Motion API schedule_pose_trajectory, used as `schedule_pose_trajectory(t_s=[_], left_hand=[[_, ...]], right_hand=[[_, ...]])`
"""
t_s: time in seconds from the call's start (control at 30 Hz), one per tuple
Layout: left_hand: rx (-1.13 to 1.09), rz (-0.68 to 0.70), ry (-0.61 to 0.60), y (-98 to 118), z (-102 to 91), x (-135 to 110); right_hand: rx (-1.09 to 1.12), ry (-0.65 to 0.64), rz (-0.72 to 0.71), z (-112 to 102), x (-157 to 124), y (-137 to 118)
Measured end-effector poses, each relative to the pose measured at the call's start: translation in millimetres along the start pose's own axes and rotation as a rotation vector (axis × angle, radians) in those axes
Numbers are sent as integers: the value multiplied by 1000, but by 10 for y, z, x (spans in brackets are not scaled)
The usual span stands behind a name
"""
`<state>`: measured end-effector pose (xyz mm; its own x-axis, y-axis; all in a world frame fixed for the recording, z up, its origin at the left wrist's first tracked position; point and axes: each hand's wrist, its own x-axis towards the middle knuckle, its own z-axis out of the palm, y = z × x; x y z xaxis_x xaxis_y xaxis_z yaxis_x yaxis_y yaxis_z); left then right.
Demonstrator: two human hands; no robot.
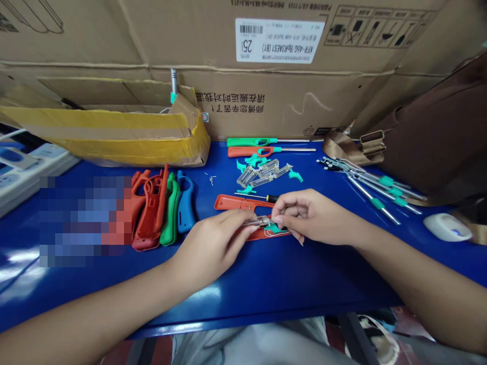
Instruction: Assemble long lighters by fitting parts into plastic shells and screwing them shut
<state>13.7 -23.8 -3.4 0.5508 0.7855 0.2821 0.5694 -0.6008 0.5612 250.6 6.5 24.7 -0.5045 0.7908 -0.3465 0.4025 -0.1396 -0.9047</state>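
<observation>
My left hand [216, 235] pinches a small clear fuel tank [255, 222] between thumb and fingers. At the tank's right end, my right hand [300, 215] has thumb and forefinger closed; what they hold is too small to make out. Beneath both hands lies an orange lighter shell half [258, 234], with a teal piece [276, 228] and thin white wire in it. Another orange shell half [232, 202] rests just behind. A screwdriver [271, 198] with a black and yellow handle lies there, partly hidden by my right hand.
Several clear tanks [262, 175] and teal triggers [296, 175] lie behind my hands. Two assembled lighters [247, 151] are farther back. Red, green and blue shells [185, 203] sit left, metal lighter tubes [375, 195] right. Small screws [211, 178] lie near a yellow-taped box [144, 144].
</observation>
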Motion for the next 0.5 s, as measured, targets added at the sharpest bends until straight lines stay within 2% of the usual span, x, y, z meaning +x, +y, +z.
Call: schedule_pose_trajectory(t_s=[0.5], left_hand=[[10,45,-2,7,5,0]], right_hand=[[-21,-19,-4,-12,9,59]])
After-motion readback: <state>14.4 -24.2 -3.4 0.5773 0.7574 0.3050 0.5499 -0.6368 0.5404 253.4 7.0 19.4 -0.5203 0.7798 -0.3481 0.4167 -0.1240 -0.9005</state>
